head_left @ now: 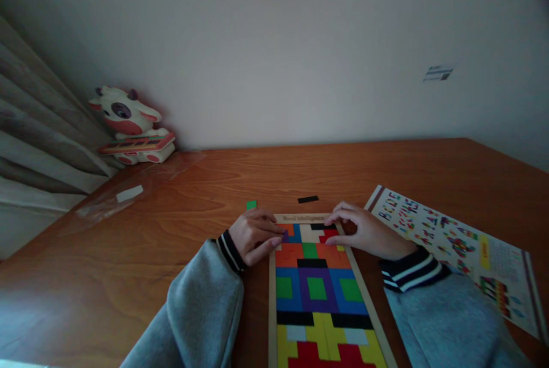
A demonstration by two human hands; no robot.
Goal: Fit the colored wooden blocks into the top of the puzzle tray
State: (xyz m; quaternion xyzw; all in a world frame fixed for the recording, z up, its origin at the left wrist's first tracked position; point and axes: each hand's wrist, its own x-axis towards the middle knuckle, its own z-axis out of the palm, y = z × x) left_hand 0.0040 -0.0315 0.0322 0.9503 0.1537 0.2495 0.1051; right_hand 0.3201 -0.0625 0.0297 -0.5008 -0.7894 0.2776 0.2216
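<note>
A shallow wooden puzzle board (272,299), filled with flat coloured blocks, lies in front of me. My left hand (256,236) rests over its upper left corner, thumb and fingers closed about a small purple puzzle piece (285,236). At the upper right corner is my right hand (362,230), its thumb and index finger apart. Their tips touch down near a red puzzle piece (329,234) and the black piece (318,226) above it. My fingers partly cover both corners. Beyond the board lie a loose green piece (251,205) and a loose black bar (307,199).
A printed pattern sheet (454,242) lies to the right, partly under my right sleeve. At the back left, a cow toy with a keyboard (135,128) stands by the curtain (38,122). Clear plastic wrapping (100,208) lies on the wooden table (184,231). A wall (291,54) rises behind.
</note>
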